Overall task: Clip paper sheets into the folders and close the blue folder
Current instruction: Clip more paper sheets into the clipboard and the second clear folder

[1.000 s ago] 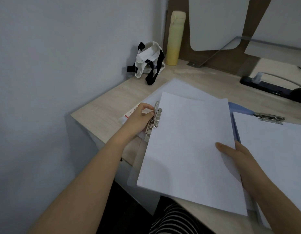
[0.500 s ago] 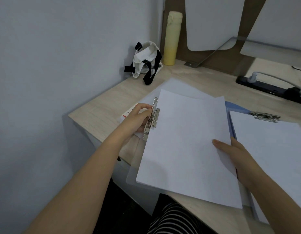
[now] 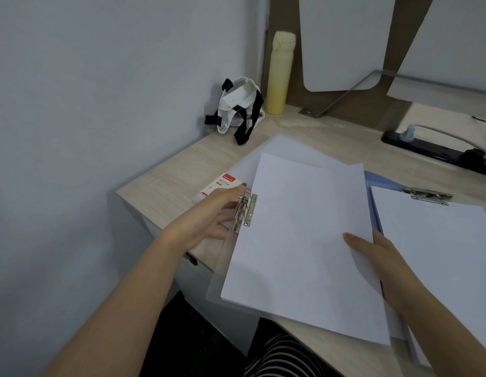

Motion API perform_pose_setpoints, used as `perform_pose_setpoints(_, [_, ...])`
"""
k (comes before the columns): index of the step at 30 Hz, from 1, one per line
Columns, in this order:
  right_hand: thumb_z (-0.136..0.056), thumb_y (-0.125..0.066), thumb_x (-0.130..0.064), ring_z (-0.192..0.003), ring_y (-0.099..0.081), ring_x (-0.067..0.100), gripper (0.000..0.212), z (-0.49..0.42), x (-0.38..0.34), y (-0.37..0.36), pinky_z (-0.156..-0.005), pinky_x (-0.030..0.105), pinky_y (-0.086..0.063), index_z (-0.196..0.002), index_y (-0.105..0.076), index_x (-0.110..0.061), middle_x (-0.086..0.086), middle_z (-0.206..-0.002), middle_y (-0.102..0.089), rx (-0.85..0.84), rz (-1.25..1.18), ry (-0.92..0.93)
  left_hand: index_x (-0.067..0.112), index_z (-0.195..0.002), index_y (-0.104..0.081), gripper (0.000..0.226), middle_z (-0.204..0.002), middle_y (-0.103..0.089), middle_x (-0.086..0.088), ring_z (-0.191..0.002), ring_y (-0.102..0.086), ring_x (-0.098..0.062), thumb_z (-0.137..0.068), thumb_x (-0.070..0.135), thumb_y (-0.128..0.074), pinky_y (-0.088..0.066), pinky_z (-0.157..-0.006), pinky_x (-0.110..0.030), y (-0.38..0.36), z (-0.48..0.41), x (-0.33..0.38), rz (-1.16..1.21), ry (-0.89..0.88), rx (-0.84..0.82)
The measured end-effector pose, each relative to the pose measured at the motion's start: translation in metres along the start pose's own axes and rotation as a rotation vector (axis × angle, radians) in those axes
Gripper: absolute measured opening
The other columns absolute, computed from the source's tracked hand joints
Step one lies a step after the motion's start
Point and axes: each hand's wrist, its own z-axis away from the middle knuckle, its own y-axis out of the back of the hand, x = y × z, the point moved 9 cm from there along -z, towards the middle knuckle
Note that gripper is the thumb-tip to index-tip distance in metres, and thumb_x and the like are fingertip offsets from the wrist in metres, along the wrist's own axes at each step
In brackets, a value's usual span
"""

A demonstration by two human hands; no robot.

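Observation:
A white paper sheet (image 3: 304, 240) lies on a translucent folder (image 3: 214, 291) that overhangs the desk's front edge. The folder's metal clip (image 3: 246, 210) sits on the sheet's left edge. My left hand (image 3: 209, 216) rests beside the clip with fingers apart, its index fingertip touching the clip's top. At the sheet's right edge my right hand (image 3: 380, 259) holds the paper, thumb on top. The blue folder (image 3: 372, 177) lies open to the right, with another sheet (image 3: 440, 254) under its own clip (image 3: 429, 195).
A wall stands close on the left. A red-and-white box (image 3: 220, 183) lies by my left hand. At the back stand a yellow bottle (image 3: 280, 74) and a white bag with black straps (image 3: 241, 107). A black power strip (image 3: 437, 153) lies at the back right.
My left hand has loosened from pinching the clip's lever, and its fingers are now spread beside it. The right hand and the sheet have stayed in place.

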Motion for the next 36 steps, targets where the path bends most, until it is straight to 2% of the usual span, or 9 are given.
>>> perform_pose_setpoints(4, [-0.089, -0.056, -0.017, -0.111, -0.058, 0.031, 0.042, -0.001, 0.001, 0.002, -0.105, 0.047, -0.039, -0.13, -0.051, -0.012, 0.011, -0.122, -0.062, 0.015, 0.004, 0.004, 0.029, -0.096, -0.056, 0.03, -0.099, -0.064, 0.007, -0.084, -0.066, -0.008, -0.087, 0.056, -0.047, -0.053, -0.051, -0.022, 0.005, 0.004, 0.004, -0.191, 0.023, 0.08])
perform_pose_setpoints(9, [-0.088, -0.057, -0.018, -0.111, -0.058, 0.032, 0.043, -0.003, 0.004, 0.004, -0.105, 0.049, -0.039, -0.131, -0.051, -0.014, 0.01, -0.123, -0.062, 0.017, 0.002, -0.006, 0.025, -0.098, -0.054, 0.039, -0.098, -0.064, 0.005, -0.084, -0.067, -0.013, -0.084, 0.061, -0.048, -0.056, -0.067, -0.032, 0.008, 0.001, 0.0, -0.209, 0.052, 0.09])
perform_pose_setpoints(14, [-0.088, -0.058, -0.019, -0.112, -0.057, 0.031, 0.046, -0.006, 0.004, 0.004, -0.106, 0.049, -0.038, -0.133, -0.049, -0.016, 0.009, -0.124, -0.061, 0.017, 0.006, -0.007, 0.021, -0.1, -0.058, 0.051, -0.091, -0.069, 0.002, -0.07, -0.07, -0.01, -0.079, 0.067, -0.048, -0.056, -0.059, -0.029, 0.011, 0.001, -0.004, -0.266, 0.103, 0.081])
perform_pose_setpoints(17, [-0.088, -0.058, -0.019, -0.112, -0.057, 0.03, 0.045, -0.006, 0.004, 0.003, -0.106, 0.048, -0.038, -0.132, -0.049, -0.017, 0.008, -0.123, -0.061, 0.01, 0.004, -0.012, 0.013, -0.102, -0.063, 0.064, -0.087, -0.074, -0.004, -0.071, -0.073, -0.013, -0.078, 0.07, -0.045, -0.056, -0.055, -0.027, 0.011, 0.004, -0.016, -0.297, 0.207, 0.021])
perform_pose_setpoints(23, [-0.089, -0.056, -0.02, -0.112, -0.056, 0.03, 0.043, -0.005, 0.003, 0.003, -0.105, 0.046, -0.038, -0.131, -0.05, -0.014, 0.009, -0.122, -0.061, 0.029, 0.038, 0.009, 0.015, -0.105, -0.065, 0.029, -0.098, -0.073, -0.001, -0.075, -0.071, -0.007, -0.091, 0.037, -0.054, -0.054, -0.056, -0.019, 0.01, 0.006, -0.026, -0.229, 0.143, 0.028])
perform_pose_setpoints(26, [-0.089, -0.056, -0.019, -0.112, -0.056, 0.029, 0.042, -0.003, 0.002, 0.003, -0.105, 0.043, -0.039, -0.13, -0.051, -0.014, 0.009, -0.122, -0.061, 0.036, 0.036, 0.009, 0.01, -0.096, -0.062, 0.019, -0.088, -0.07, -0.001, -0.066, -0.067, -0.004, -0.092, 0.027, -0.056, -0.05, -0.051, -0.013, 0.011, 0.006, -0.032, -0.214, 0.088, 0.099])
perform_pose_setpoints(28, [-0.089, -0.056, -0.018, -0.112, -0.057, 0.029, 0.041, -0.003, 0.002, 0.003, -0.105, 0.043, -0.039, -0.13, -0.051, -0.013, 0.009, -0.121, -0.061, 0.032, 0.03, 0.006, 0.008, -0.098, -0.061, 0.019, -0.089, -0.067, -0.003, -0.068, -0.063, -0.006, -0.091, 0.025, -0.058, -0.048, -0.05, -0.013, 0.014, 0.004, -0.033, -0.258, 0.05, 0.149])
perform_pose_setpoints(32, [-0.09, -0.055, -0.016, -0.11, -0.057, 0.028, 0.041, -0.002, 0.001, 0.002, -0.102, 0.04, -0.04, -0.13, -0.051, -0.011, 0.009, -0.12, -0.061, 0.023, 0.032, 0.009, 0.004, -0.098, -0.061, 0.02, -0.086, -0.069, -0.004, -0.068, -0.065, -0.009, -0.09, 0.023, -0.059, -0.049, -0.064, -0.021, 0.017, -0.001, -0.03, -0.331, -0.029, 0.182])
perform_pose_setpoints(36, [-0.091, -0.054, -0.015, -0.104, -0.057, 0.025, 0.04, 0.0, -0.003, 0.0, -0.094, 0.035, -0.04, -0.131, -0.05, -0.01, 0.009, -0.121, -0.06, 0.02, 0.041, 0.021, 0.006, -0.094, -0.064, 0.016, -0.074, -0.07, 0.004, -0.055, -0.065, 0.002, -0.091, 0.021, -0.057, -0.047, -0.05, -0.011, 0.017, -0.001, -0.033, -0.304, -0.048, 0.14])
